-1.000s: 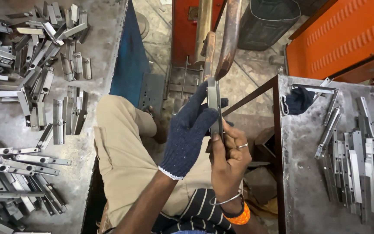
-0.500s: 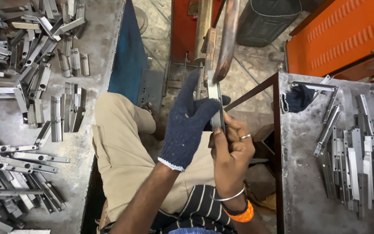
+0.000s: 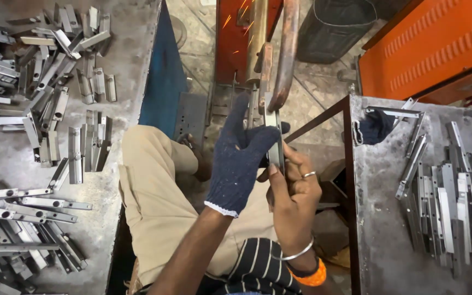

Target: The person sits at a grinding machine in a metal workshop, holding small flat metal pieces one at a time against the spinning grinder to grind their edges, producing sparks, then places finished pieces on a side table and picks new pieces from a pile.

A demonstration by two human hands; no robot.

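1. Flat metal strip (image 3: 273, 139): held upright between both hands, top end pushed up into the grinding machine (image 3: 263, 60) just above them. A few sparks (image 3: 236, 13) fly off up there, so the top end looks to be in contact.
2. Left hand (image 3: 240, 158), in a dark knitted glove: fingers spread and mostly extended, palm and thumb pressed flat against the strip's near side. More a brace than a grip. The glove likely sits on this hand because it is closest to the heat and the edge.
3. Right hand (image 3: 292, 188), bare, ring on one finger: curled shut round the strip's lower part, thumb along its edge, just below and behind the left. It seems to steer while the left steadies.
4. Both hands sit over the person's lap; tan trousers (image 3: 154, 202) directly beneath, so the work is kept close to the body.
5. Right of the hands: grey bench (image 3: 389, 229) with strips in a row (image 3: 449, 202), lying roughly parallel, within reach of the right hand. A dark cloth (image 3: 374, 128) lies at its far corner.
6. Left of the hands: second bench (image 3: 121, 49) with a loose scatter of strips and short pieces (image 3: 55, 125), well apart from the neat row, probably a separate batch.
7. Orange cabinet (image 3: 432, 43) beyond the right bench.
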